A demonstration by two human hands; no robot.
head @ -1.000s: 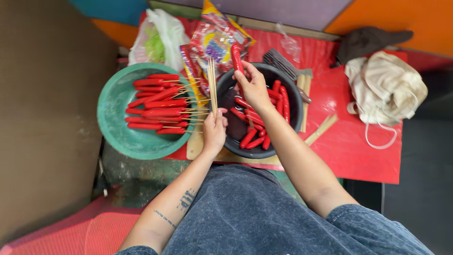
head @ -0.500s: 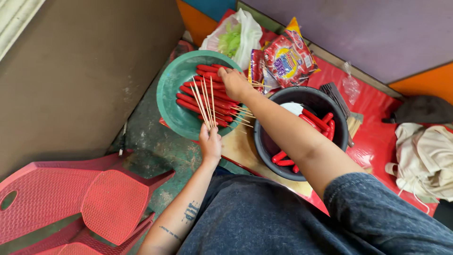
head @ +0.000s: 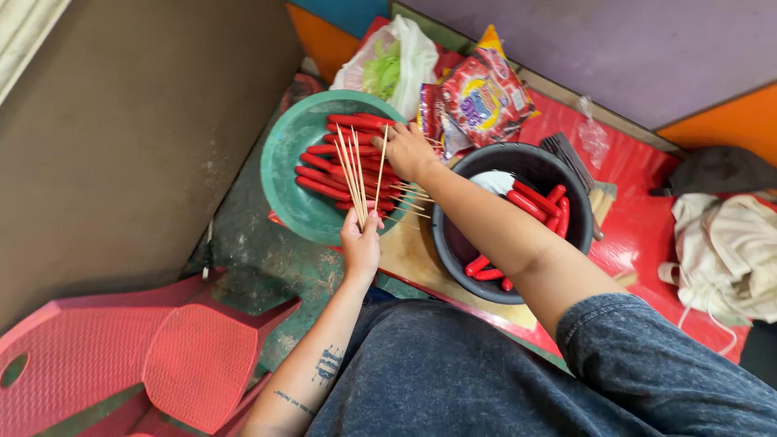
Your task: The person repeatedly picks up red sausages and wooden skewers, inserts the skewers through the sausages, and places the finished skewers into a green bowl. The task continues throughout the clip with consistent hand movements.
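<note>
Skewers point(head: 354, 171), a thin bundle of bare wooden sticks, stand fanned out above the green bowl point(head: 285, 191), pinched at their lower ends by the left hand point(head: 360, 241), whose fingers are closed tight around them just at the bowl's near rim. One stick of the bundle leans off to the right, its tip up near the right hand point(head: 409, 150). That hand reaches across from the right, over the bowl's far right edge, with its fingers curled down among the red sausages point(head: 332, 154) and the sticks that poke out of them; whether it actually grips one I cannot tell, as the fingertips are hidden. The sausages lie side by side in the green bowl, each on its own stick, the sticks pointing right toward the black bowl point(head: 453, 243). The black bowl sits just beside the green one, under the right forearm, with loose sausages point(head: 536, 202) in it that carry no sticks. Both bowls rest on a wooden board point(head: 413, 251) laid on a red sheet point(head: 639, 235). Behind the bowls lie red snack packets point(head: 484, 97) and a white plastic bag point(head: 392, 65). A cream cloth bag point(head: 724, 251) lies well apart on the right, and a red plastic chair point(head: 162, 348) stands at the lower left.
</note>
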